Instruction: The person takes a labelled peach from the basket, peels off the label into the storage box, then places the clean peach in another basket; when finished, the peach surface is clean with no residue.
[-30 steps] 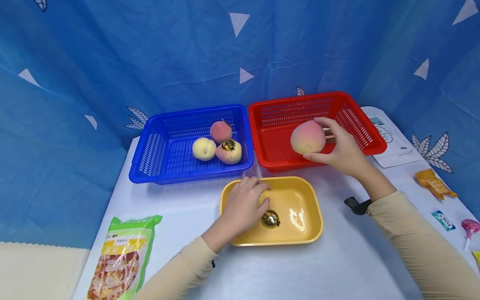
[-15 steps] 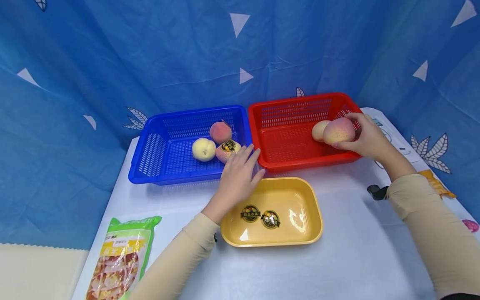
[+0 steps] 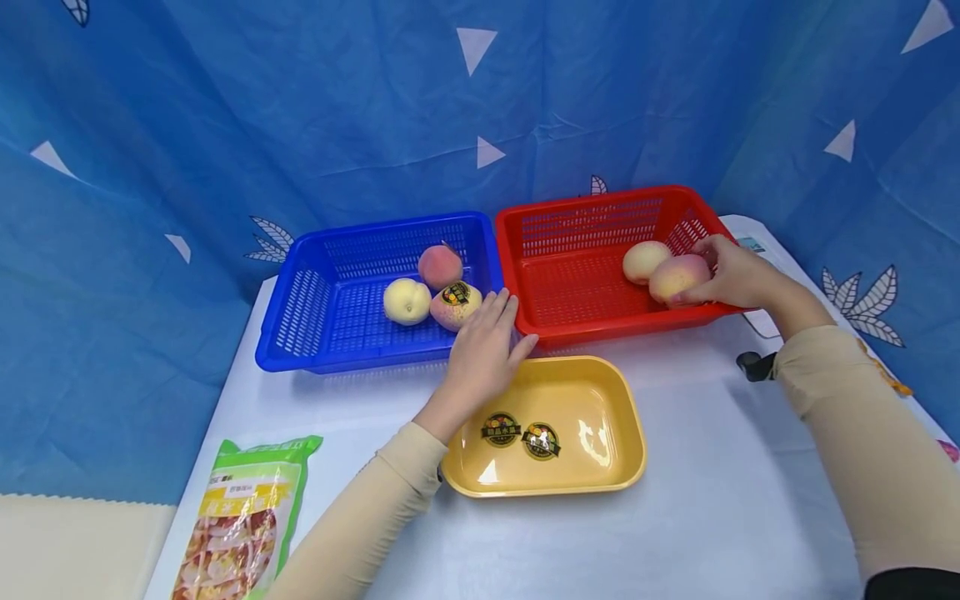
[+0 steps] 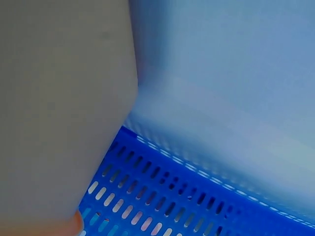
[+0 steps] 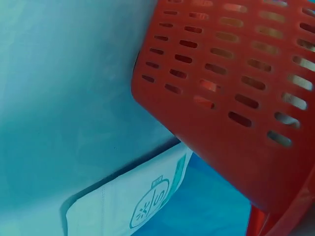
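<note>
In the head view, my right hand [image 3: 735,273] grips a large pink-and-yellow peach [image 3: 673,278] low inside the red basket [image 3: 566,292], at its right end. Just left of it lies a pale yellow peach [image 3: 644,261]. My left hand [image 3: 482,354] stretches its fingers over the near right corner of the blue basket [image 3: 337,312]. In that basket sit a pink peach [image 3: 440,267], a pale yellow peach [image 3: 406,301] and a peach with a black sticker [image 3: 456,308]. The right wrist view shows only the red basket's slotted side [image 5: 221,93]; the held peach is hidden there.
A yellow tray [image 3: 577,467] with two round stickers stands below the baskets. At the left lies a green-edged food bag [image 3: 243,517]. A white packet [image 5: 128,201] lies beside the red basket, and an orange wrapper [image 3: 896,385] is partly hidden behind the right sleeve.
My right hand carried the peach rightward and down into the red basket, beside the pale one. My left hand left the yellow tray and moved up to the blue basket's corner.
</note>
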The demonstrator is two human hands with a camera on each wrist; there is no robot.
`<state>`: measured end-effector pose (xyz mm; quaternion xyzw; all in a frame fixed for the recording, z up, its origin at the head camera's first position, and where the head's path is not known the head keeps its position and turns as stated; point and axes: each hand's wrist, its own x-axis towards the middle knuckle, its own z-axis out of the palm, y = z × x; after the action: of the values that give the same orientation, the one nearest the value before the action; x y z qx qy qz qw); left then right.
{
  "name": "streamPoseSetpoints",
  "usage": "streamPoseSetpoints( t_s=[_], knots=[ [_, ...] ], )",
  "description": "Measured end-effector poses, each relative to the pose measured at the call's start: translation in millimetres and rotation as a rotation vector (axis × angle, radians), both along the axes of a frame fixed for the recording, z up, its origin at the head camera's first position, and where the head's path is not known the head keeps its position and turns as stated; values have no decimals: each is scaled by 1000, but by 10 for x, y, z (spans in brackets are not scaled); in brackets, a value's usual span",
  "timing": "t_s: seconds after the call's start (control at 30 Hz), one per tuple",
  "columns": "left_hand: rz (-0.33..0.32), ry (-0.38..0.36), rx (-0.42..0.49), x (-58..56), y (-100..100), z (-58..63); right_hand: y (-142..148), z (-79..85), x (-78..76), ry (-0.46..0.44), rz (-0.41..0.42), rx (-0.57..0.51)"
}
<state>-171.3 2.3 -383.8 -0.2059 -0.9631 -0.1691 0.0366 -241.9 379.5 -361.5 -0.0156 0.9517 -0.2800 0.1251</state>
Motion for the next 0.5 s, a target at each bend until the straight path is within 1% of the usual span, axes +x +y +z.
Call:
streamPoseSetpoints(
  t_s=[0.13, 0.23, 0.3, 0.43, 0.5],
  knots=[
    [1, -10, 4, -3, -9, -2, -30, -14, -51, -32, 43, 74],
    [1, -15, 8, -8, -11, 0, -48, -29, -85, -39, 48, 107],
    [1, -15, 12, -10, -13, 0, -55, -37, -103, -54, 43, 102],
    [-2, -17, 23, -10, -15, -3, -68, -39, -108, -105, 31, 47],
    [-3, -18, 32, -9, -14, -3, -89, -24, -94, -100, 29, 38]
  ],
)
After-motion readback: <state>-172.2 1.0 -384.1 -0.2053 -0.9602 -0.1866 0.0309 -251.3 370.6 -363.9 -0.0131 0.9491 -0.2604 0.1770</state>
